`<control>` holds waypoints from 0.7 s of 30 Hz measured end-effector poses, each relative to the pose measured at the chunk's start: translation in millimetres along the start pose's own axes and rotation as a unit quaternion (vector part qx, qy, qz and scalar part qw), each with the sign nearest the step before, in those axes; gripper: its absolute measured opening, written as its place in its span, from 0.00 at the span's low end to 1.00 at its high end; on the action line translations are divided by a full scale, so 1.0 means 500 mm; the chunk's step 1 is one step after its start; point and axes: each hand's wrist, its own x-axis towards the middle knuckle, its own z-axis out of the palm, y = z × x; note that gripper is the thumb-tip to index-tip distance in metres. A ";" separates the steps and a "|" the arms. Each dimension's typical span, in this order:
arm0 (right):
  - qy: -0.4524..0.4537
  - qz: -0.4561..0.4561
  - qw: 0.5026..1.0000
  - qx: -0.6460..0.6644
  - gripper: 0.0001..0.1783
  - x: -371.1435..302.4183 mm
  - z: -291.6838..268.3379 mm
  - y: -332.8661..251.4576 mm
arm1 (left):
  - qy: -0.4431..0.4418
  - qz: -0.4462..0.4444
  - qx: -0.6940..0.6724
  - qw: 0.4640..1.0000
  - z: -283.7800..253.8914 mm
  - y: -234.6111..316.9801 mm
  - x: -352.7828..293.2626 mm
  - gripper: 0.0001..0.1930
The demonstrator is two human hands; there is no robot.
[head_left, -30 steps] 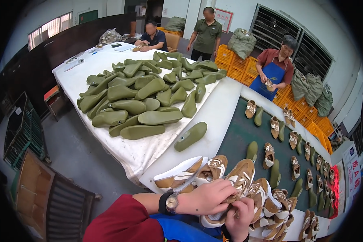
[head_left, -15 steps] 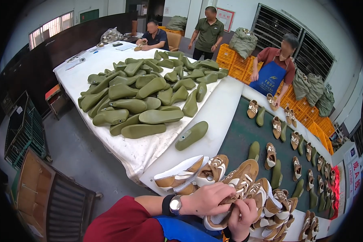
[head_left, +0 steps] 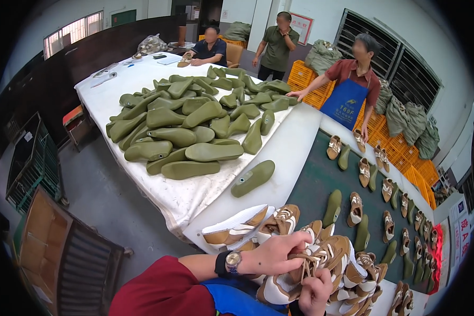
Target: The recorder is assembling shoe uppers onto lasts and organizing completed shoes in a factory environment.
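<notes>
Low in the view, both my hands are at the tan-and-white laces (head_left: pixel 309 265) of a brown-and-white sneaker (head_left: pixel 336 252). My left hand (head_left: pixel 282 255), palm down with a watch on the wrist, has its fingers closed on the laces. On the near side of the shoe, my right hand (head_left: pixel 316 291) is closed with thumb and finger pinching the laces. Part of the sneaker is hidden by my hands. Several similar sneakers (head_left: pixel 236 227) crowd around it on the white table edge, some with white soles turned outward.
A heap of green shoe lasts (head_left: pixel 195 118) covers the white cloth table; one last (head_left: pixel 253 178) lies apart. A green conveyor (head_left: pixel 310 181) carries sneakers and lasts on the right. A co-worker in a blue apron (head_left: pixel 347 102) stands beyond it; two people are farther back. A wooden chair (head_left: pixel 63 253) stands left.
My hands have drawn apart slightly, and the laces now show stretched between them. The aproned co-worker has reached a hand toward the lasts. The standing person has raised a hand to the face.
</notes>
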 end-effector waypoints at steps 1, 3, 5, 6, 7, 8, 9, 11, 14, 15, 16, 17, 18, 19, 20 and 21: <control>0.020 0.030 0.999 -0.008 0.10 0.001 0.000 -0.002 | -0.055 -0.017 0.042 0.997 -0.001 0.004 0.007 0.19; 0.036 0.050 0.998 -0.026 0.10 0.015 0.004 -0.008 | -0.045 0.093 0.085 0.991 0.017 -0.002 0.014 0.18; 0.080 0.092 0.992 -0.015 0.09 0.019 0.013 -0.001 | 0.007 0.254 0.182 0.950 0.035 -0.003 0.015 0.15; 0.080 0.092 0.992 -0.014 0.09 0.021 0.019 0.004 | 0.019 0.244 0.187 0.951 0.041 0.000 0.011 0.14; 0.106 0.094 0.990 -0.007 0.10 0.020 0.026 0.011 | 0.015 0.245 0.185 0.952 0.043 -0.003 0.011 0.14; 0.132 0.097 0.986 -0.001 0.11 0.018 0.032 0.016 | 0.012 0.228 0.196 0.954 0.045 -0.007 0.010 0.14; 0.159 0.100 0.982 0.005 0.12 0.014 0.033 0.017 | 0.008 0.212 0.206 0.955 0.047 -0.008 0.008 0.15; 0.160 0.124 0.979 0.007 0.14 0.011 0.028 0.012 | 0.032 0.223 0.217 0.950 0.044 -0.009 0.007 0.14; 0.138 0.073 0.987 0.023 0.15 0.015 0.030 0.005 | 0.053 0.230 0.238 0.942 0.035 0.003 -0.008 0.14; 0.148 0.082 0.986 0.016 0.15 0.008 0.034 0.015 | 0.052 0.227 0.253 0.939 0.034 0.007 -0.009 0.15; 0.172 0.077 0.981 0.038 0.15 0.000 0.042 0.027 | 0.051 0.222 0.262 0.938 0.038 0.008 -0.010 0.14; 0.195 0.072 0.976 0.060 0.15 -0.003 0.044 0.031 | 0.041 0.226 0.256 0.939 0.041 0.010 -0.007 0.14; 0.213 0.072 0.973 0.048 0.16 -0.003 0.044 0.031 | 0.031 0.208 0.265 0.941 0.045 0.012 -0.004 0.13; 0.219 0.084 0.971 0.043 0.16 0.001 0.041 0.034 | 0.020 0.189 0.274 0.943 0.049 0.013 0.000 0.12; 0.228 0.075 0.970 0.048 0.17 0.001 0.042 0.036 | 0.024 0.187 0.268 0.945 0.054 0.014 0.002 0.10; 0.237 0.068 0.968 0.053 0.17 0.003 0.043 0.041 | 0.019 0.179 0.247 0.952 0.057 0.005 0.011 0.07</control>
